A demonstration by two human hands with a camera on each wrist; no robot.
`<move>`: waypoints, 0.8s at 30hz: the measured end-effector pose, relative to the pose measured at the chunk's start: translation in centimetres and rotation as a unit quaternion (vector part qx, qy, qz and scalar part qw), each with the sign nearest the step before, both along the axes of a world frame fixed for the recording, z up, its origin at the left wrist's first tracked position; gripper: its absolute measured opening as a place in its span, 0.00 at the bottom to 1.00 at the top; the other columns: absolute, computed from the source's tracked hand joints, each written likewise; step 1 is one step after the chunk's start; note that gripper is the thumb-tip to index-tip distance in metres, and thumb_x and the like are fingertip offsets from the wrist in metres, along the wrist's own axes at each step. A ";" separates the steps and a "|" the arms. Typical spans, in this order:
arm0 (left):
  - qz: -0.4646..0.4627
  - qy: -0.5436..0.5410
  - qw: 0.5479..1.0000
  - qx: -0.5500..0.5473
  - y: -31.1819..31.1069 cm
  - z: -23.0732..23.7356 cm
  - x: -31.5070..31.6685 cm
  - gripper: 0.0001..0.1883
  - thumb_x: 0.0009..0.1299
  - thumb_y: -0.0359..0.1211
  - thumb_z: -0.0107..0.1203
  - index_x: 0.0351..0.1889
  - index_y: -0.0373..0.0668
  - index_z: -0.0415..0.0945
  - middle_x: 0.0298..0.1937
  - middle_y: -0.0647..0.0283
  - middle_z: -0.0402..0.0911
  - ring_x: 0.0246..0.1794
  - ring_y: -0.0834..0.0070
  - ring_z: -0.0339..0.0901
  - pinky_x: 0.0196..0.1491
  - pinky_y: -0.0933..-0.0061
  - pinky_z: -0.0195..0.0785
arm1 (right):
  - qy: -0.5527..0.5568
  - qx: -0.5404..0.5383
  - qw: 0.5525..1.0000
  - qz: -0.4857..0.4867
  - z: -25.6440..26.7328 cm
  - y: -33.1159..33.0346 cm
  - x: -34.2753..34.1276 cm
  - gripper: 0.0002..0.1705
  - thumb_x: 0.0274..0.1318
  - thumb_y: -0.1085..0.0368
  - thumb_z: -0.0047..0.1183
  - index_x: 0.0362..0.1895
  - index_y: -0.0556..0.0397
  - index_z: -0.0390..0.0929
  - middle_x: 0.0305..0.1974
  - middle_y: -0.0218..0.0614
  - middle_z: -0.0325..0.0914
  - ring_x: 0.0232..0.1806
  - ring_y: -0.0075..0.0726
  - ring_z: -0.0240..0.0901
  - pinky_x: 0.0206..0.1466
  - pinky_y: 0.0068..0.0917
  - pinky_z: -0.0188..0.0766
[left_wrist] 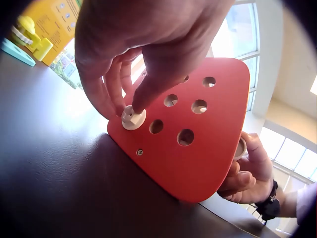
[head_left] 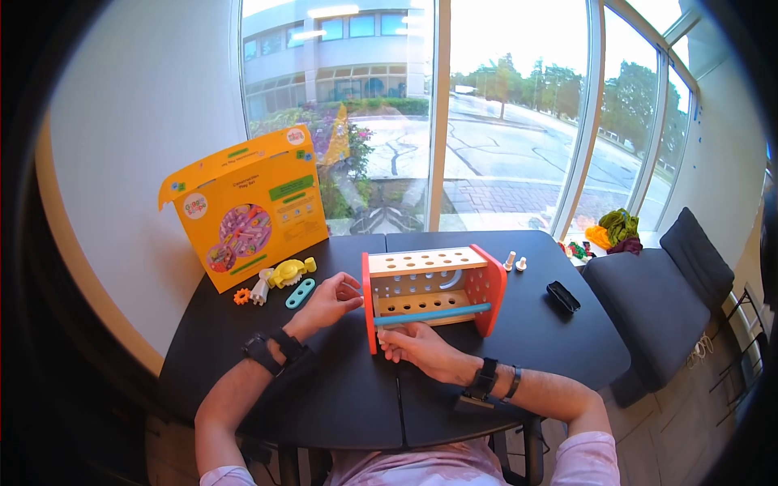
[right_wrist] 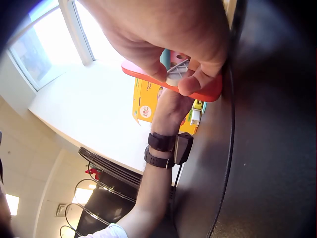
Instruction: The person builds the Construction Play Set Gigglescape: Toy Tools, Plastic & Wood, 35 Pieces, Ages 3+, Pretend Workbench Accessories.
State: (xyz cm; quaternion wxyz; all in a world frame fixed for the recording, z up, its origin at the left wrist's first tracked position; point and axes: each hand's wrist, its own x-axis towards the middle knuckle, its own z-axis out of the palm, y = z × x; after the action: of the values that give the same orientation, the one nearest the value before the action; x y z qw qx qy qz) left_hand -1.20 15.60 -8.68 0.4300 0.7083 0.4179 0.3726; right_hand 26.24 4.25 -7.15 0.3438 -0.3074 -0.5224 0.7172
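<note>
Black table (head_left: 336, 397); we see left hand (head_left: 324, 301) pinching white fastener (left_wrist: 132, 120) at red panel (left_wrist: 198, 161), right hand (head_left: 428, 348) with fingers clamped on pale piece (right_wrist: 176, 75).

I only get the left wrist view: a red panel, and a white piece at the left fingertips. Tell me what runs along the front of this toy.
Observer: A teal bar crosses the front from one red side panel to the other.
Operator: Switch to the right wrist view and describe what the right hand grips.
Observer: The right hand pinches a pale piece with ribs across its end.
Operator: Report what's on the table past the toy's far end.
Observer: Two pale pegs are on the table there, close together.
</note>
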 end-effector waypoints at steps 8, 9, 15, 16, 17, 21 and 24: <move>-0.010 0.053 0.999 0.011 0.4 -0.3 0.0 0.19 0.79 0.32 0.69 0.60 0.36 0.72 0.50 0.53 0.91 0.53 0.70 0.88 0.56 0.66 0.82 | 0.000 -0.008 1.000 -0.006 0.1 -0.3 0.0 0.14 0.79 0.55 0.63 0.55 0.51 0.83 0.43 0.26 0.84 0.40 0.16 0.76 0.48 0.19 0.76; -0.012 0.054 0.998 0.020 0.4 -0.3 -0.1 0.19 0.80 0.31 0.68 0.61 0.36 0.72 0.50 0.53 0.91 0.52 0.70 0.88 0.56 0.66 0.82 | -0.003 -0.008 1.000 -0.010 0.2 -0.3 -0.1 0.14 0.79 0.54 0.63 0.53 0.50 0.84 0.43 0.26 0.85 0.40 0.16 0.75 0.48 0.19 0.75; -0.004 0.048 0.998 0.038 0.4 -0.6 -0.1 0.21 0.80 0.30 0.68 0.61 0.39 0.66 0.49 0.53 0.89 0.52 0.68 0.87 0.56 0.64 0.81 | 0.004 -0.012 1.000 0.002 0.1 -0.1 0.0 0.16 0.80 0.55 0.62 0.59 0.53 0.82 0.42 0.25 0.82 0.41 0.18 0.78 0.49 0.20 0.77; -0.004 0.039 0.999 0.036 0.3 -0.6 0.0 0.21 0.80 0.30 0.68 0.60 0.39 0.65 0.49 0.53 0.89 0.52 0.68 0.87 0.56 0.64 0.81 | 0.003 -0.011 1.000 0.001 0.2 -0.2 0.0 0.16 0.80 0.55 0.62 0.59 0.53 0.82 0.42 0.25 0.82 0.41 0.18 0.78 0.49 0.20 0.77; -0.007 0.036 0.999 0.033 0.3 -0.5 0.0 0.21 0.80 0.29 0.68 0.60 0.40 0.64 0.49 0.53 0.88 0.52 0.68 0.87 0.56 0.64 0.81 | 0.002 -0.011 1.000 0.001 0.3 -0.3 0.0 0.16 0.80 0.55 0.62 0.59 0.53 0.82 0.42 0.25 0.82 0.42 0.18 0.78 0.49 0.20 0.77; -0.013 0.028 0.999 0.027 0.5 -0.7 0.0 0.21 0.79 0.28 0.68 0.57 0.41 0.62 0.48 0.53 0.88 0.52 0.69 0.87 0.55 0.65 0.81 | 0.003 -0.009 1.000 0.002 0.4 -0.3 0.0 0.16 0.80 0.55 0.62 0.59 0.53 0.81 0.42 0.26 0.82 0.42 0.19 0.78 0.50 0.21 0.77; -0.011 0.029 0.999 0.027 0.5 -0.8 -0.1 0.21 0.79 0.28 0.68 0.57 0.41 0.63 0.48 0.53 0.88 0.52 0.69 0.87 0.54 0.65 0.81 | -0.001 -0.015 1.000 0.002 0.0 -0.1 0.1 0.16 0.80 0.57 0.61 0.59 0.54 0.80 0.43 0.27 0.82 0.42 0.20 0.79 0.50 0.21 0.77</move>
State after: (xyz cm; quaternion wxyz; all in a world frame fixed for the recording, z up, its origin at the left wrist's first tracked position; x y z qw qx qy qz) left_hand -1.33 16.11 -9.48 0.4026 0.7348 0.4118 0.3585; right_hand 26.35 4.20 -7.15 0.3373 -0.3128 -0.5124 0.7251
